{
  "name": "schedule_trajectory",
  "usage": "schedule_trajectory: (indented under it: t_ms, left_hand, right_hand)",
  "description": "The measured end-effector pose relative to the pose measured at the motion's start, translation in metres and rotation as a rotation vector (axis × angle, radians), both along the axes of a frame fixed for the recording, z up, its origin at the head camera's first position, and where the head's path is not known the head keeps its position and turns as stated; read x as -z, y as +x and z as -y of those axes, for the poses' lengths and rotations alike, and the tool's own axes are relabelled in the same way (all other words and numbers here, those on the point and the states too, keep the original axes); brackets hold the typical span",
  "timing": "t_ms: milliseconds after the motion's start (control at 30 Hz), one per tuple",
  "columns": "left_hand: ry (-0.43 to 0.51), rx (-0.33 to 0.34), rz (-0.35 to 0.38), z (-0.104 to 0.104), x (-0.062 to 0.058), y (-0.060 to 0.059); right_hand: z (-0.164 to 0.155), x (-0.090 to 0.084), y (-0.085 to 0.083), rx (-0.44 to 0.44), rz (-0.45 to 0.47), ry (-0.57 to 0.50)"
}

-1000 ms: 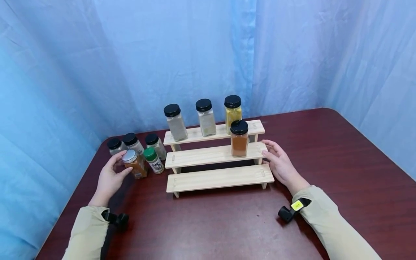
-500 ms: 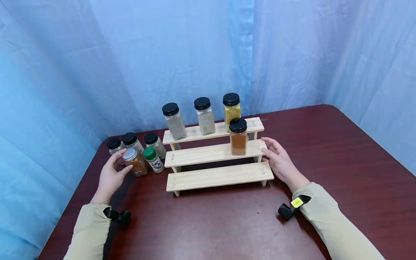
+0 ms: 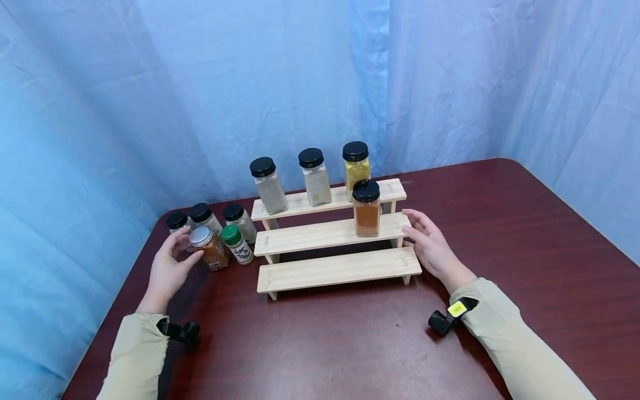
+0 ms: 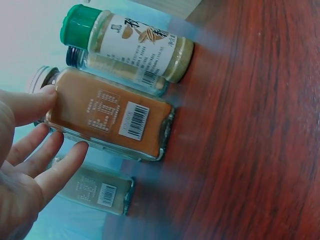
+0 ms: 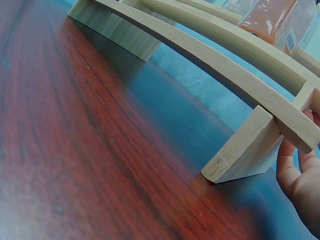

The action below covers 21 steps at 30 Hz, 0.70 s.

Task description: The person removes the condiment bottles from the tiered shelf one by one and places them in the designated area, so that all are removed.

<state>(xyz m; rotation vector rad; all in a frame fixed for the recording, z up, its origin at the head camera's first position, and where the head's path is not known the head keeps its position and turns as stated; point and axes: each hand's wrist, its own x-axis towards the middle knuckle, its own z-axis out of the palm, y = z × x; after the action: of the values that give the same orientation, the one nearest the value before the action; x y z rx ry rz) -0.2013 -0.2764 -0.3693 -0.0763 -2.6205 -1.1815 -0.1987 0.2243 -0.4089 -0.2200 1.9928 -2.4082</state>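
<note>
My left hand point(image 3: 170, 269) is at a square spice jar point(image 3: 214, 253) with orange-brown powder and a silver lid, which stands on the table. In the left wrist view, the thumb point(image 4: 37, 104) lies by the jar's neck, and the fingers are spread loosely beside it. A green-capped shaker point(image 3: 237, 244) stands just right of that jar. My right hand point(image 3: 435, 247) holds the right end of a three-tier wooden rack point(image 3: 335, 269), its fingers partly hidden behind the boards. A black-lidded jar of orange powder point(image 3: 366, 214) stands on the middle tier.
Three black-lidded jars stand on the top tier: a greyish jar point(image 3: 270, 189), a pale jar point(image 3: 316, 180) and a yellow jar point(image 3: 356, 169). More black-lidded jars point(image 3: 242, 222) sit on the table behind the shaker. Blue curtains point(image 3: 280, 72) hang behind the dark red table point(image 3: 310, 344).
My left fingers have loosened and drawn slightly back from the silver-lidded jar. The right hand keeps its place at the rack. The head view has shifted a little.
</note>
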Motion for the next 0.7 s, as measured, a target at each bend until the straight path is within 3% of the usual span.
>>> schedule_trajectory:
  t_ms: [167,533,700]
  left_hand:
    - [0.016,-0.029,-0.041,-0.002,-0.004,0.003]
    - [0.179,-0.12,-0.123,-0.008,-0.019,0.01]
    - [0.268,-0.097,-0.2,-0.016,-0.027,0.016]
  right_hand:
    - [0.0,0.001,-0.001,-0.003,-0.002,-0.02]
    - [0.0,0.0,-0.001,-0.001,0.001,-0.009]
    - [0.0,0.0,0.0,-0.006,0.002,-0.013]
